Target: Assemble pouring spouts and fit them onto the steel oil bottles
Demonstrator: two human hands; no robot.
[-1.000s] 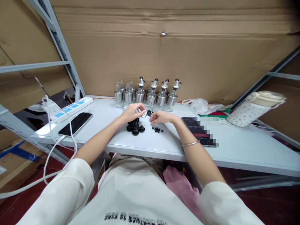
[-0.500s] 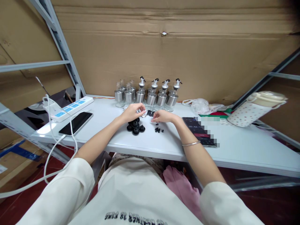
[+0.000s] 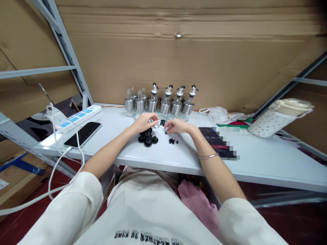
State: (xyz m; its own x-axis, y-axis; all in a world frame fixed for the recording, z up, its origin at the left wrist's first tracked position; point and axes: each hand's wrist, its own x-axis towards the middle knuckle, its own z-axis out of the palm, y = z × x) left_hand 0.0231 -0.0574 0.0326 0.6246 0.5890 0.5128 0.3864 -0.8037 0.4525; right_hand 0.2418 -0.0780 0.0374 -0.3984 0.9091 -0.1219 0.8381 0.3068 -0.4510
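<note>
My left hand (image 3: 146, 122) is closed, with its fingertips pinching a small white plastic piece (image 3: 157, 124) that looks like a pourer part. Facing it, my right hand (image 3: 177, 126) has its fingers curled. A small black part (image 3: 166, 133) shows at the right fingertips and seems to be pinched there. Between the hands lie several slim black pieces (image 3: 162, 123), partly covered. Round black stoppers (image 3: 147, 135) are grouped below my left hand. Several tiny black parts (image 3: 173, 141) are scattered below my right hand.
Glass bottles with steel sleeves (image 3: 165, 108) stand along the back, some with white pourers (image 3: 168, 90). At left are a power strip (image 3: 79, 118) and a phone (image 3: 83, 134). A second phone (image 3: 217, 143), plastic bag (image 3: 218, 115) and dotted flask (image 3: 277, 119) are at right.
My right hand has shifted slightly, and a small black part now shows at its fingertips, further left than the one seen under the hand before. My left hand stays in place.
</note>
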